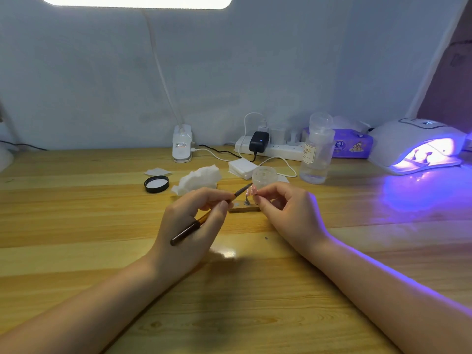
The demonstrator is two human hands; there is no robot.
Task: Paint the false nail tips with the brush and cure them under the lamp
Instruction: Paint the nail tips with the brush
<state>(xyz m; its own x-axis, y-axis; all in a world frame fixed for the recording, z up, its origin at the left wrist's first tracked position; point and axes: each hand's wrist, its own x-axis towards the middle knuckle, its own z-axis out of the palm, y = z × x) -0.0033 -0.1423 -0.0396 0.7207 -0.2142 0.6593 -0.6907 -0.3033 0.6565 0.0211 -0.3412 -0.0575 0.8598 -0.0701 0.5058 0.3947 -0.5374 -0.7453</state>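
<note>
Grip: your left hand [189, 226] pinches the brush [204, 217], bristles angled up toward the nail tip [249, 191]; your right hand [286, 213] pinches that pink tip by its holder
Stand: a small wooden base [244, 209] lies on the table [76, 226] beneath the tip
Lamp: the curing lamp [413, 141] glows violet far right, with more tips inside
Jar: a clear jar [264, 176] sits just behind your fingers; its black lid [156, 183] lies to the left

Bench [76, 226]: varnished wood, glossy, grain visible. Bottle [316, 149]: clear plastic. Lamp [408, 139] housing: smooth white plastic. Brush [194, 226] handle: dark, glossy. Tissue [199, 178]: crumpled white paper.
</note>
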